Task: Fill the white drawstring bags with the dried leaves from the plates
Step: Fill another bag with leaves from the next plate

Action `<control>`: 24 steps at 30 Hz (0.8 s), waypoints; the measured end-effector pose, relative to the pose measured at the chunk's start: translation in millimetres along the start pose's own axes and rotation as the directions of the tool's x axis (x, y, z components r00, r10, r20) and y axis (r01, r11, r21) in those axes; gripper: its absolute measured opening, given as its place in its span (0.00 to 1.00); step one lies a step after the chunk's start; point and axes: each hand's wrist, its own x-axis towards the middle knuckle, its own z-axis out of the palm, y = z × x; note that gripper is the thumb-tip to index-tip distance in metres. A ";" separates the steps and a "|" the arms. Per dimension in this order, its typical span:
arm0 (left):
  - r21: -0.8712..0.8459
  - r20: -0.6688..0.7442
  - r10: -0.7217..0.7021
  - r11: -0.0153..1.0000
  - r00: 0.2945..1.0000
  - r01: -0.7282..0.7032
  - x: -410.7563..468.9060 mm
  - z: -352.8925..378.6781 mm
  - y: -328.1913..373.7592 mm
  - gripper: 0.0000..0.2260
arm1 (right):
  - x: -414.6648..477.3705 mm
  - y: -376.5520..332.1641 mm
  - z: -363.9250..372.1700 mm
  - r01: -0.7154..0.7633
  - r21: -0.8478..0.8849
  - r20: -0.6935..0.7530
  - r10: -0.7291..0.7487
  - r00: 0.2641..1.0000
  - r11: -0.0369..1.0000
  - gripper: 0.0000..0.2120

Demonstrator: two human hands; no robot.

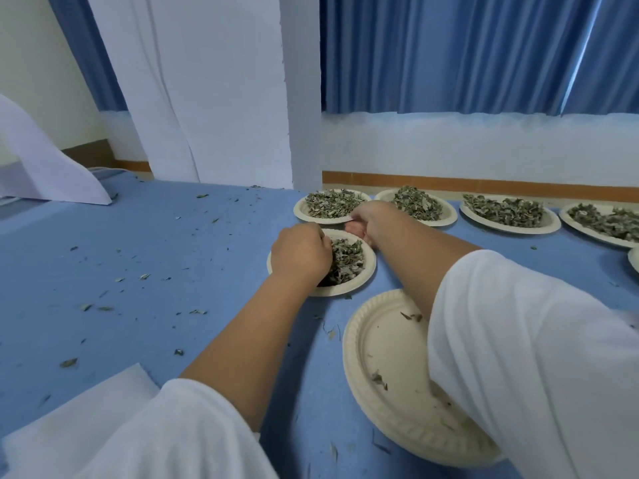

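- Left hand (pixel 301 252) is knuckles-up over the left side of the leaf plate (pixel 370 267), with its fingers curled down into the dried leaves (pixel 347 261). Whether it grips leaves or the rim is hidden.
- Right hand (pixel 368 221) is curled at that plate's far rim. I cannot tell what it holds.
- Step in hand, as I judge it: taking up this plate's load. It would go better to lift by both rims, keep the plate level and tip slowly into a bag mouth (the crumbs (pixel 103 307) strewn left of the plate show how easily leaves spill).
- Leaf plate: a modest heap, mostly on its right half.
- Spent plate (pixel 380 357), nearer than the leaf plate: only a few scraps.
- Far plate (pixel 301 210), just beyond the leaf plate, is heaped, and further plates (pixel 549 223) to its right are also full.
- No drawstring bag can be identified. The white cloth (pixel 79 420) near-left of the leaf plate may be one.
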 end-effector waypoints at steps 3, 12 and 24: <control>0.011 0.000 -0.003 1.000 1.000 0.003 -0.3 0.5 -1.0 0.12 | -4.2 -1.0 -0.8 -0.090 -0.010 0.004 0.091 0.996 0.996 0.12; -0.001 -0.042 -0.011 1.000 0.999 0.011 -5.9 -4.3 0.2 0.14 | -20.7 -6.6 -13.8 -0.139 -0.017 0.081 0.140 0.987 0.990 0.04; -0.535 0.047 -0.461 0.738 0.886 0.412 -60.8 -66.7 10.7 0.21 | -135.1 -8.9 -63.9 -0.156 -0.069 0.250 0.168 0.954 0.985 0.06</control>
